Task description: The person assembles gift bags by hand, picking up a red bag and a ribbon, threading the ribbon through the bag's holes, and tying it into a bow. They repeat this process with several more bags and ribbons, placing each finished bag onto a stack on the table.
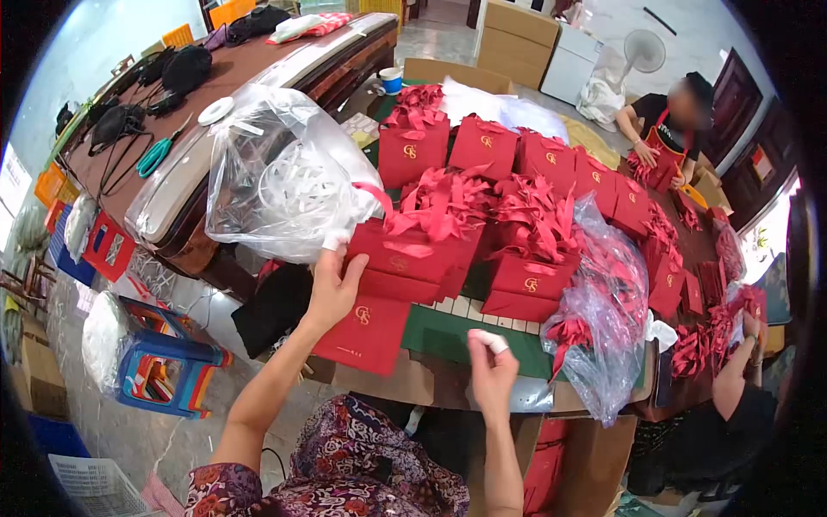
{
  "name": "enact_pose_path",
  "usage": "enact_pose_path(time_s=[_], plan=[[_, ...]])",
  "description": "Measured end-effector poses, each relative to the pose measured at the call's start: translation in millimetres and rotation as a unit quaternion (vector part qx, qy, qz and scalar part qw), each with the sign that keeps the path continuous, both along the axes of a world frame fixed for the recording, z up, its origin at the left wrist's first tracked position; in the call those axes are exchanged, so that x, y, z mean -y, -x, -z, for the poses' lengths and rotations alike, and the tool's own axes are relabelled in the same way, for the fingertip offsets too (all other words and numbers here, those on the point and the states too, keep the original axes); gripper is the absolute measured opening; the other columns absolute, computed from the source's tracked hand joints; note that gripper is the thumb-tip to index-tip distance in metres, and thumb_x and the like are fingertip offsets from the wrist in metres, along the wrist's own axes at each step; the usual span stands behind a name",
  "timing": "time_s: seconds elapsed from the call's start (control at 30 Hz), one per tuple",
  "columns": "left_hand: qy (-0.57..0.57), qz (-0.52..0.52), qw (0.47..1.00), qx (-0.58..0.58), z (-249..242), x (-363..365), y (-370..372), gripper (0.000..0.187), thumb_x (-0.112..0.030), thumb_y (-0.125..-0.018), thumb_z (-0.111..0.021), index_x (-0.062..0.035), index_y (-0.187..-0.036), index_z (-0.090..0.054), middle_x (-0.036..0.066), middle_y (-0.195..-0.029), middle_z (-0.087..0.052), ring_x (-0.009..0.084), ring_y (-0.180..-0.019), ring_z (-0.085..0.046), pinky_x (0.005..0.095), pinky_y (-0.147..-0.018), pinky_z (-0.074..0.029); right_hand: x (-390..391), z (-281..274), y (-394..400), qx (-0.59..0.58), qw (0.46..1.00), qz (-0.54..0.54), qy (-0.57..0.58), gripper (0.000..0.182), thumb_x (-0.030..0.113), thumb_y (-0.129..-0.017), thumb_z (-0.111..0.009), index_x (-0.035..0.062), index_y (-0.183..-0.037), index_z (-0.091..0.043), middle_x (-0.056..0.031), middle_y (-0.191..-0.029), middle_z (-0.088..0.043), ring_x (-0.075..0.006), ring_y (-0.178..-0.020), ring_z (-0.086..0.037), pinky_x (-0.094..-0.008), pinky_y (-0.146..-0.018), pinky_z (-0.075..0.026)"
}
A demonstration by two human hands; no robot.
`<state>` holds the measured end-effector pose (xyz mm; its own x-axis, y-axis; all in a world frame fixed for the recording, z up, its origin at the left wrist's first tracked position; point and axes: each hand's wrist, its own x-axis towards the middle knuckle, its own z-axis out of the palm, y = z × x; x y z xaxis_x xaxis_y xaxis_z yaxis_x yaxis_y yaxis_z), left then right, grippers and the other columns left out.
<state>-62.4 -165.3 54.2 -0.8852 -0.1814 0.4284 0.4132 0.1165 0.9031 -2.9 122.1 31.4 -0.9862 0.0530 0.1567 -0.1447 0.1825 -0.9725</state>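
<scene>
Far left: a blue stool (159,366) on the floor, a long wooden table (241,69) behind with teal scissors (155,157) on it. A clear plastic bag (280,177) of white loops sits at the counter's (448,332) left edge. Left hand (334,289) grasps the top edge of a flat red paper bag (370,332) with a gold logo, which hangs off the counter's front edge, touching the stack of flat red bags (413,258) behind it. Right hand (493,366) is raised over the counter front, holding nothing, fingers loosely curled, thumb wrapped in white tape (493,342). Centre: many standing red bags (482,146) with ribbon handles (534,215) already on, so a good share looks finished; the flat ones near the hands look still to do. Right: a clear bag of red ribbons (603,319), more red bags, a co-worker's arm (732,379) at the right edge, another person in a red apron (668,142) at the far end.
</scene>
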Motion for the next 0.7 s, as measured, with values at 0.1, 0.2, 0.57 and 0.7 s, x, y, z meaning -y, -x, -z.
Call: enact_pose_path(time_s=[0.1,0.2,0.57,0.7], plan=[[0.035,-0.062,0.997,-0.016,27.8,12.1,7.1,0.031,0.007,-0.096,-0.054,0.0011,-0.126,-0.047,0.011,-0.124,-0.058,0.0151,-0.117,-0.055,0.0301,-0.101,-0.042,28.7,-14.8,-9.3,0.005,0.992,-0.058,-0.111,0.018,0.007,-0.090,-0.070,0.0032,-0.107,-0.070,-0.0084,-0.094,-0.069,-0.0158,-0.088,-0.065,-0.0272,-0.082,-0.050],[0.045,-0.046,0.998,0.020,33.0,17.8,7.6,0.025,0.006,-0.095,-0.057,0.0014,-0.119,-0.051,0.008,-0.112,-0.063,0.0128,-0.105,-0.060,0.0277,-0.093,-0.046,54.3,-16.1,-15.9,-0.124,0.960,-0.147,-0.204,0.039,0.020,-0.079,-0.080,0.0072,-0.114,-0.069,-0.0137,-0.112,-0.066,-0.0319,-0.106,-0.062,-0.0385,-0.092,-0.051],[0.317,-0.181,0.925,0.102,25.3,23.7,6.2,0.028,-0.012,-0.091,-0.070,0.0071,-0.105,-0.054,0.018,-0.088,-0.067,0.0277,-0.078,-0.069,0.0350,-0.064,-0.055,36.8,9.9,-36.6,-0.248,0.885,-0.211,-0.332,0.043,0.022,-0.078,-0.080,0.0184,-0.120,-0.070,-0.0045,-0.126,-0.065,-0.0272,-0.115,-0.060,-0.0394,-0.093,-0.051],[0.328,-0.182,0.922,0.095,19.2,17.0,6.8,0.029,-0.014,-0.091,-0.070,0.0063,-0.103,-0.053,0.019,-0.087,-0.067,0.0314,-0.078,-0.069,0.0368,-0.066,-0.055,7.6,11.4,-52.4,-0.220,0.900,-0.185,-0.328,0.043,0.020,-0.077,-0.080,0.0178,-0.119,-0.070,-0.0048,-0.124,-0.066,-0.0272,-0.112,-0.062,-0.0395,-0.092,-0.051]])
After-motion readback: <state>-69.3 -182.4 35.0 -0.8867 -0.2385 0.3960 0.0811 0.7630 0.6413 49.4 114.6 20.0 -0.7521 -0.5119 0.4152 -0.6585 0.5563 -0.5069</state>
